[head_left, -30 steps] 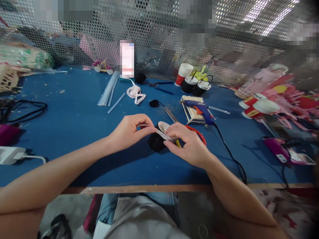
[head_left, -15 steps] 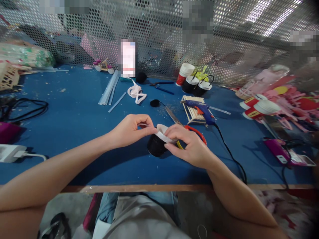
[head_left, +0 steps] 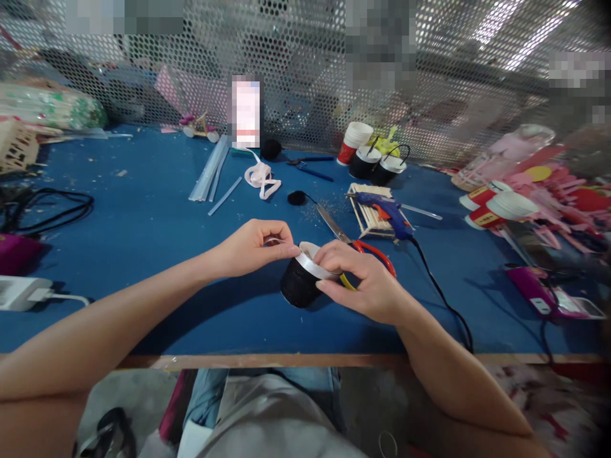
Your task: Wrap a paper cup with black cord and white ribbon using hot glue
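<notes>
A paper cup (head_left: 298, 287) with a black-wrapped body stands in front of me, tilted slightly, its mouth facing up. Around its upper edge lies a shiny white ribbon (head_left: 311, 265). My left hand (head_left: 258, 247) is closed in a pinch on the ribbon at the cup's left rim. From the right, my right hand (head_left: 365, 280) grips the cup wall, fingers inside the mouth and thumb outside on the band. Just beyond that hand lie scissors (head_left: 377, 250) with red and yellow handles, partly hidden by it.
A blue glue gun (head_left: 391, 213) rests on a small stick frame (head_left: 361, 224), its cord running toward the front edge. Behind are loose white ribbon (head_left: 261, 178), clear glue sticks (head_left: 210, 166), pliers (head_left: 310, 166) and two black cups with handles (head_left: 365, 163). Power strips lie at both sides.
The cup has turned and tilted a little, so more of the white band faces me. Both hands stay in nearly the same place, still holding the ribbon and cup.
</notes>
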### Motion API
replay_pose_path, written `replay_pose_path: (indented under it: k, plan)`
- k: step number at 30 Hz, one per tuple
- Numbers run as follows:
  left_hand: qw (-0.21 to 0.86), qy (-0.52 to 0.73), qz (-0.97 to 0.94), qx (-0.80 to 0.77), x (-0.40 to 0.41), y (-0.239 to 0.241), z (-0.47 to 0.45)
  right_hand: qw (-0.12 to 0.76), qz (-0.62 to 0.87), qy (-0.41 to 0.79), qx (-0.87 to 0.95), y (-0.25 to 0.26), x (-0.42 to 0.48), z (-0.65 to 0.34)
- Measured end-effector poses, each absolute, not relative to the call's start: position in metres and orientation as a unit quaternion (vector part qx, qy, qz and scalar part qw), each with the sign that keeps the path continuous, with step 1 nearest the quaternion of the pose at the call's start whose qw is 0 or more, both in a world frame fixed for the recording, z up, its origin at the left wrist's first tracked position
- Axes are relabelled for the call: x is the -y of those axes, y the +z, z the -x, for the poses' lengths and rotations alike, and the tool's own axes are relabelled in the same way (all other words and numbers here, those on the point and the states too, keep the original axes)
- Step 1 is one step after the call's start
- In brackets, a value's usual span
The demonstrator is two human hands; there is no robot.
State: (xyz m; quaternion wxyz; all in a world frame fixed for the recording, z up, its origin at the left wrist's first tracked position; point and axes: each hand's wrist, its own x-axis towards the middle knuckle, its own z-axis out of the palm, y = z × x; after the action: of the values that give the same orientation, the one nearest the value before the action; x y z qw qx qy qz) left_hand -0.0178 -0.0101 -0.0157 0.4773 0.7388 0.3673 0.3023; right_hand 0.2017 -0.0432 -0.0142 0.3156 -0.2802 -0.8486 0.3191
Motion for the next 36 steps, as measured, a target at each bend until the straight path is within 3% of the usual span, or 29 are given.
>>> replay_pose_path:
  k: [36]
  plan:
    - [0.463, 0.289, -0.765, -0.343, 0.0075, -0.0126, 0.0240, 0.309, 0.283, 0.354, 0.836, -0.0125, 0.0438, -0.2031]
